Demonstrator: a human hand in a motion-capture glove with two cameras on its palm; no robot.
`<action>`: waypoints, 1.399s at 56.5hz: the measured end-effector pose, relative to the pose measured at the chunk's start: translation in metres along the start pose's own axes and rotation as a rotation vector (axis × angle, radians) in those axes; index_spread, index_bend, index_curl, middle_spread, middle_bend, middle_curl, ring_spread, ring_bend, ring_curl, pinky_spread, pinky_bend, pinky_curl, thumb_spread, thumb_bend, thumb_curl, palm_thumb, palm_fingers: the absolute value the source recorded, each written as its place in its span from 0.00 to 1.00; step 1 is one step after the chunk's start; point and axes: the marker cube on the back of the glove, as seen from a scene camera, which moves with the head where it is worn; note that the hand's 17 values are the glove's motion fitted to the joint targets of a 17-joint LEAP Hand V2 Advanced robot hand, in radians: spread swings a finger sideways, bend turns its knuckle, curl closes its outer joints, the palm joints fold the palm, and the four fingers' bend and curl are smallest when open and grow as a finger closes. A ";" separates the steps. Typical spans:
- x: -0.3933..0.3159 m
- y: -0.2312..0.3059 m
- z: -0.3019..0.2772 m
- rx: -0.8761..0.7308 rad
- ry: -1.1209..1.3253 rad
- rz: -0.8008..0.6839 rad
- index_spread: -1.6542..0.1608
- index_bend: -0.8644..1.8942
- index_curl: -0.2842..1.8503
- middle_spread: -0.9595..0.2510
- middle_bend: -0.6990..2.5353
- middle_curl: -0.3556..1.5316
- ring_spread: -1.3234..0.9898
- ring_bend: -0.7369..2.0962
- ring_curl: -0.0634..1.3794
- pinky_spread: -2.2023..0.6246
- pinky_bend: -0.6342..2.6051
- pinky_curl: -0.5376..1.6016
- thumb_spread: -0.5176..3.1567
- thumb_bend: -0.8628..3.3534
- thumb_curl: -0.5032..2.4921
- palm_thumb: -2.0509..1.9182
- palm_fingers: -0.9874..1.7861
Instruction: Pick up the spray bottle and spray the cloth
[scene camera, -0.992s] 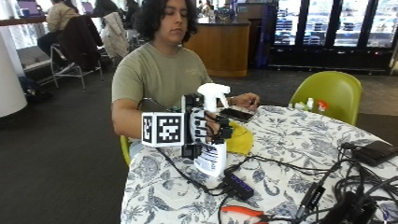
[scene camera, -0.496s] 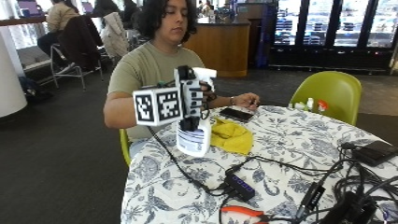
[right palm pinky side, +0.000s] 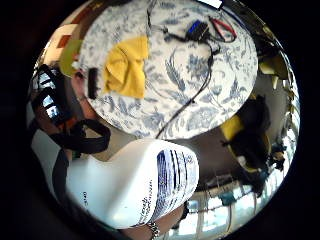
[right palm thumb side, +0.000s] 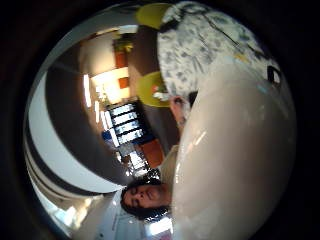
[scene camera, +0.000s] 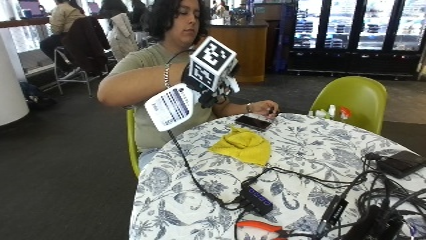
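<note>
A white spray bottle (scene camera: 174, 104) with a printed label is lifted high above the table's near-left edge, tilted with its base toward the camera. My gloved right hand (scene camera: 214, 89) grips it near the neck; the nozzle (scene camera: 232, 85) points toward the person's chest side. The bottle's body (right palm pinky side: 135, 182) fills the little finger side palm view and the thumb side palm view (right palm thumb side: 235, 150). A crumpled yellow cloth (scene camera: 243, 145) lies on the floral tablecloth (scene camera: 313, 160), below and right of the bottle; it also shows on the table in the palm view (right palm pinky side: 126, 67).
The person's bare left hand (scene camera: 263, 107) rests by a black phone (scene camera: 253, 122) behind the cloth. A USB hub (scene camera: 258, 200) with cables, orange-handled pliers (scene camera: 263, 228) and black boxes (scene camera: 399, 164) occupy the table's front and right. A green chair (scene camera: 353, 100) stands behind.
The hand has lifted the bottle from just above the table up to shoulder height and tilted it over. The cloth has stayed where it was.
</note>
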 end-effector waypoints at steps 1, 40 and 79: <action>0.001 -0.005 0.005 -0.018 0.019 0.019 0.77 0.41 0.38 0.65 0.40 0.49 0.49 0.54 0.39 0.68 0.35 0.46 0.29 0.20 0.40 0.77 0.85; -0.056 -0.088 0.052 -0.177 -0.022 0.058 0.77 0.38 0.41 0.66 0.40 0.50 0.49 0.54 0.39 0.69 0.38 0.46 0.35 0.20 0.44 0.78 0.83; -0.178 -0.276 0.025 0.734 -0.649 -0.683 0.77 0.38 0.43 0.66 0.41 0.51 0.50 0.53 0.38 0.69 0.37 0.45 0.32 0.20 0.45 0.78 0.83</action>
